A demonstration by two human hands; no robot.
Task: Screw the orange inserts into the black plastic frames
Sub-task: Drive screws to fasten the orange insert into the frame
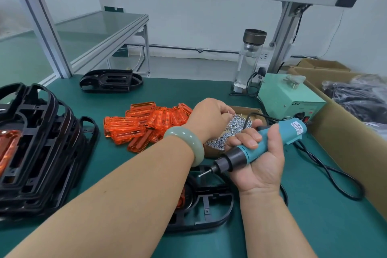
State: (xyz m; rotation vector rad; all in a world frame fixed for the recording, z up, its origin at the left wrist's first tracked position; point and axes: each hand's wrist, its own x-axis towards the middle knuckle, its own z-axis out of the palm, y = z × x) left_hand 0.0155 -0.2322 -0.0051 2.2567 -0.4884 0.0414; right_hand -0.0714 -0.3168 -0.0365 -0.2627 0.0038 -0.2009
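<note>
Loosely heaped translucent orange inserts (144,126), stacked black openwork frames (39,123)

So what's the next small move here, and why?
Probably carry a screw over to the bit: the left hand pinches among the screws, while the right hand holds the screwdriver ready over the black frame.

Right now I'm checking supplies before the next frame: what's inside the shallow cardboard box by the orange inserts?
A heap of small silver screws. The left hand reaches in, hiding the left of the box; the right hand and screwdriver cover its near corner.
</note>
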